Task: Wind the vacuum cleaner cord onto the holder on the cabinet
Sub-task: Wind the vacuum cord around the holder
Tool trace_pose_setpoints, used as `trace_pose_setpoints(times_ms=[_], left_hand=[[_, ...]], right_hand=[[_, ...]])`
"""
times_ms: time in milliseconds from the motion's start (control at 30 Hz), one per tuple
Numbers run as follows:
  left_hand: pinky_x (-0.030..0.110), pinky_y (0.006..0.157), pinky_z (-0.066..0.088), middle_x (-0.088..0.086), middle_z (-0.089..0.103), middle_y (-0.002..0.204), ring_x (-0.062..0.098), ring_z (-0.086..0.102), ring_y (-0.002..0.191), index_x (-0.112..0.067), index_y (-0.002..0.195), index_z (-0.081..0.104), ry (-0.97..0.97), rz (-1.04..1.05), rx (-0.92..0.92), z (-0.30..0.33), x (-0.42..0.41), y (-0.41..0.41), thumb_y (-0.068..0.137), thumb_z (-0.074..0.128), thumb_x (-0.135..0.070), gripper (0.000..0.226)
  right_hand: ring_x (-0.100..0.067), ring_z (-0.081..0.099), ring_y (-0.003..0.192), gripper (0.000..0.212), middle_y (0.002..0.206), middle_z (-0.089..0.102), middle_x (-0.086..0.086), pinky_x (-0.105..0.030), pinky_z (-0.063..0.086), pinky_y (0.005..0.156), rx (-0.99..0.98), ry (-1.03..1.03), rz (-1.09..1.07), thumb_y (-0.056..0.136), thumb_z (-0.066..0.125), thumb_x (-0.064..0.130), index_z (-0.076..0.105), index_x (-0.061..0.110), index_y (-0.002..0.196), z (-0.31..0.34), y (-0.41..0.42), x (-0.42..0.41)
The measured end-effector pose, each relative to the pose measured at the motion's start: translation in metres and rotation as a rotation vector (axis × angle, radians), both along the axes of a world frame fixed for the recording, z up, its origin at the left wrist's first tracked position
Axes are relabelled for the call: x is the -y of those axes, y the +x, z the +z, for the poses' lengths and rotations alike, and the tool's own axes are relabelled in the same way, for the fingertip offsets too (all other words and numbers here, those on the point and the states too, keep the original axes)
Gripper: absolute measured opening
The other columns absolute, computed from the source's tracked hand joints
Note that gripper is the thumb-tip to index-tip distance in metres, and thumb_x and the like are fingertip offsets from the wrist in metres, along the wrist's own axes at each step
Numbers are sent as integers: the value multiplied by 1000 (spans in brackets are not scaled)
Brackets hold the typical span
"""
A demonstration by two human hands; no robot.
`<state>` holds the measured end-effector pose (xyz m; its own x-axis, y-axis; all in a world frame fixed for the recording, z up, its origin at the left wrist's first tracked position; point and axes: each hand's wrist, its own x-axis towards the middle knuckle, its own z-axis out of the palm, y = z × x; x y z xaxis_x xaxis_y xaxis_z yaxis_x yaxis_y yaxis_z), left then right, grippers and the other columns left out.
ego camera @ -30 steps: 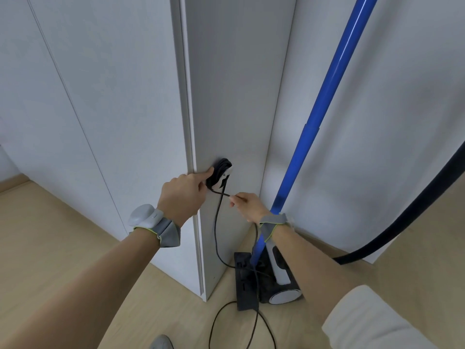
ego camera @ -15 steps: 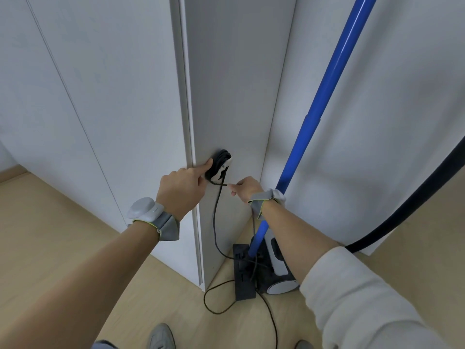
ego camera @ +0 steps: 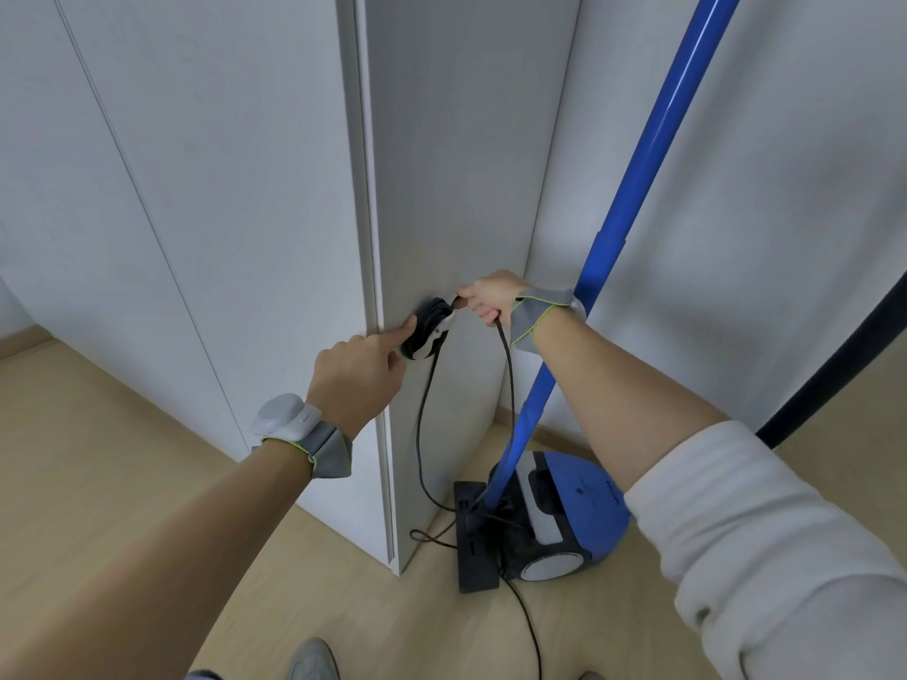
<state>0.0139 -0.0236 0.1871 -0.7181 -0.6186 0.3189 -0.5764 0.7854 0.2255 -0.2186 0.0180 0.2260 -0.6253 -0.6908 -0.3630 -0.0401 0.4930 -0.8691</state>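
Black cord (ego camera: 508, 380) in R hand (ego camera: 488, 299).

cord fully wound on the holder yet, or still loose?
Partly wound. Coils sit on the holder, but cord hangs from the right hand down to the floor.

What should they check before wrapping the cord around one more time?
1. Right hand grips the cord: ok.
2. Left hand finger steadies the holder: ok.
3. Earlier turns sit on the holder: ok.
4. Loose cord on the floor free of knots: cannot tell, a small loop lies by the cabinet corner.
5. Cord clear of the vacuum cleaner head: not ok, it runs across it.
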Motion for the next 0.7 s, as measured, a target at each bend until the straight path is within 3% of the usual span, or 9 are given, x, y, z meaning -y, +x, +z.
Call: trace_pose_setpoints(times_ms=[100,200,267,367,433,533,633,700], left_hand=[[29,61,40,1,51,67,25,55,64,-54,147,37,2,-13,4,2,0,1,99,37,-25,57],[30,62,46,0,52,63,26,58,64,-52,147,38,5,-25,6,3,-1,3,98,38,-25,56],[30,62,46,1,57,64,26,59,65,-51,147,40,1,-24,2,2,-2,5,97,39,-25,56],[32,63,50,4,63,67,27,62,66,-50,146,42,-17,-31,-6,1,-1,8,97,39,-26,55],[35,67,53,5,64,68,29,64,69,-51,145,42,-14,-34,-9,1,0,9,97,39,-26,54],[38,70,55,6,65,70,29,66,70,-52,146,41,13,-40,-6,1,0,10,96,39,-26,56],[38,71,56,6,65,70,27,67,68,-51,146,40,33,-53,-9,2,-1,11,96,39,-24,57],[39,72,57,7,65,70,27,67,67,-50,147,41,56,-61,-19,3,-1,11,96,39,-23,57]], right_hand=[[-4,24,24,37,35,37,7,-14,15,28,-42,37,28,103,42,15,44,13,66,9,5,6],[-13,33,41,19,63,60,-3,-16,22,38,-231,-7,-46,88,52,10,60,6,71,8,11,6],[-17,37,46,9,71,60,-8,-19,26,42,-306,-48,-58,80,54,10,61,9,74,4,19,6],[-21,39,46,4,67,55,-10,-22,28,42,-374,-107,-54,67,48,16,52,15,69,-2,28,9],[-21,39,46,3,63,51,-8,-23,28,43,-400,-153,-33,69,47,16,47,16,66,1,39,10],[-22,38,50,19,62,45,-8,-27,31,48,-463,-178,-14,71,48,14,37,21,57,7,48,11],[-20,37,60,12,66,46,-8,-31,31,53,-445,-192,-64,73,55,17,58,11,63,12,39,7],[-18,35,49,17,66,50,-5,-21,26,44,-295,-246,-113,86,59,14,68,2,78,15,27,-1]])
